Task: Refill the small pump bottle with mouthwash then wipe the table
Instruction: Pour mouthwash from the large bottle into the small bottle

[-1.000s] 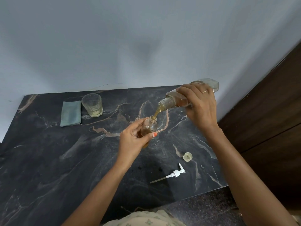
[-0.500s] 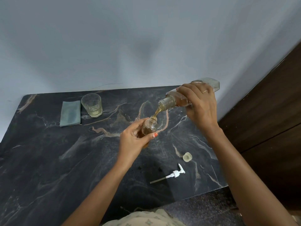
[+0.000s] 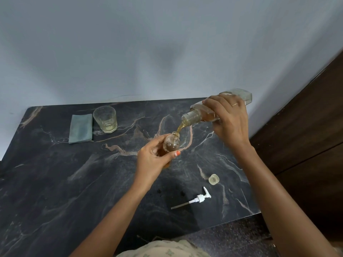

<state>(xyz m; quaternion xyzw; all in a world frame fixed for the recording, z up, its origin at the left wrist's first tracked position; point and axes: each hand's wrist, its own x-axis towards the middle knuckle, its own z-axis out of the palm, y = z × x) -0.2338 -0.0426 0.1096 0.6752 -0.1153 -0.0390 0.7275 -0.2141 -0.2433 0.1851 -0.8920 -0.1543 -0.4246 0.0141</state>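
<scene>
Dark marble table [image 3: 55,182]: left fingers [image 3: 157,144] grip amber-filled small bottle [image 3: 172,144]; right fingers [image 3: 219,103] hold tilted mouthwash bottle [image 3: 194,116].

I can read no words, numbers or signs anywhere. The big bottle [image 3: 194,116] in my right grip [image 3: 230,119] shows no label that I can make out. The small bottle [image 3: 171,143] in my left grip [image 3: 152,160] shows none that I can make out either.
</scene>
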